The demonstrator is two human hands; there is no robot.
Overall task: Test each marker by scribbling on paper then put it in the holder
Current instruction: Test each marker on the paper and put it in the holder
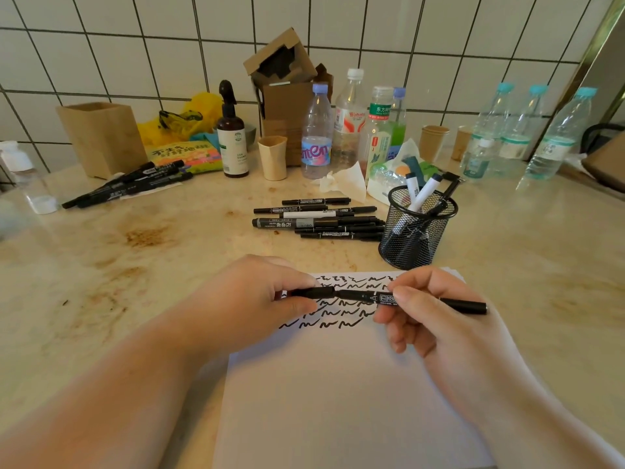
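Marker [389,297] and cap [313,293] are hovering just above the scribbled sheet of paper [338,384], the right hand [439,319] pinching the barrel near its middle and the left hand [260,296] pinching the cap, the two parts sitting end to end; whether they are being joined or pulled apart is not showing. Judging by looks, the marker is handling as a light, stiff, smooth plastic stick, best taken at mid-barrel, away from the inky tip. Scribbles are running in about five rows. Beyond the paper, roughly seven markers are lying in a loose pile [318,218] on the worktop [169,265], touching the mesh holder [417,228], which is carrying about three upright. Another cluster [128,186] of perhaps four is lying far left beside a wooden box [101,137].
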